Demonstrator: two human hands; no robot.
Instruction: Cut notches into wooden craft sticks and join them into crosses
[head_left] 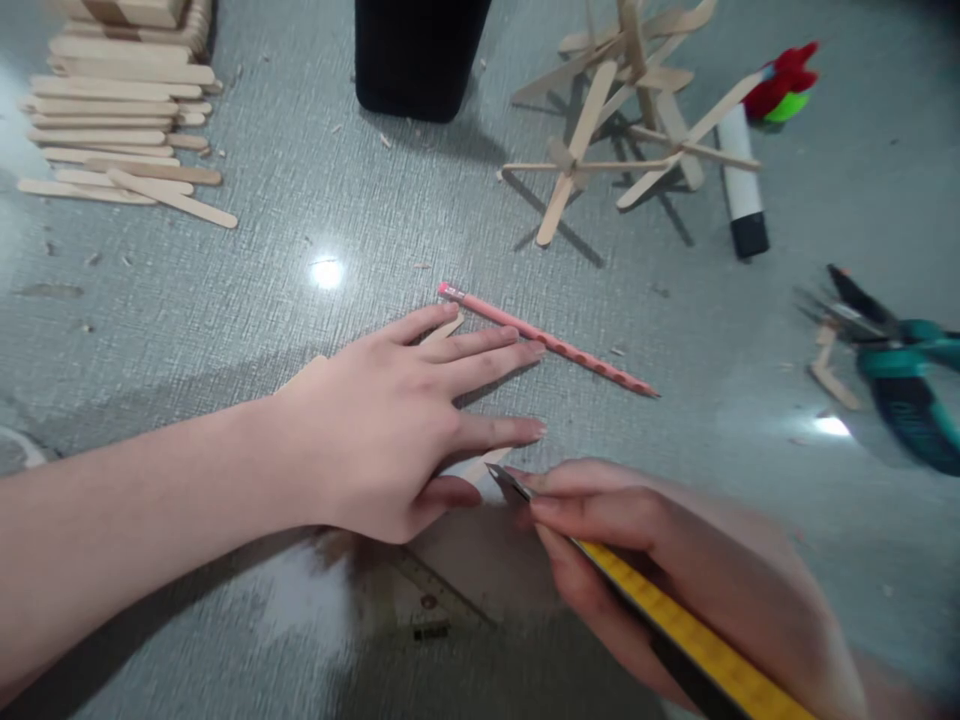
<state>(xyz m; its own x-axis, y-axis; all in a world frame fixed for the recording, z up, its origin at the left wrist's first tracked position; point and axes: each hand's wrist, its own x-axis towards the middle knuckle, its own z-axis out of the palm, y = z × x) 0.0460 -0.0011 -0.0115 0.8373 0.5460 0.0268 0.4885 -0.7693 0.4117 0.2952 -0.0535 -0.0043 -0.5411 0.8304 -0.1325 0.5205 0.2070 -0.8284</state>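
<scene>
My left hand (397, 400) lies flat with its fingers spread, pressing on the table. From under it show the end of a wooden craft stick (489, 465) by the thumb and index finger, and another stick tip (445, 328) by the little finger. My right hand (645, 550) is closed round a yellow and black utility knife (675, 615). The blade's point is at the stick end beside my left index finger; whether it touches, I cannot tell. A pink pencil (559, 345) lies just beyond my left fingertips.
Craft sticks (112, 120) are piled at the far left. A black container (420, 50) stands at the back, near a stick structure (592, 150) and a white glue stick (742, 180). Teal-handled pliers (900, 370) lie right; a clear ruler (442, 595) is in front.
</scene>
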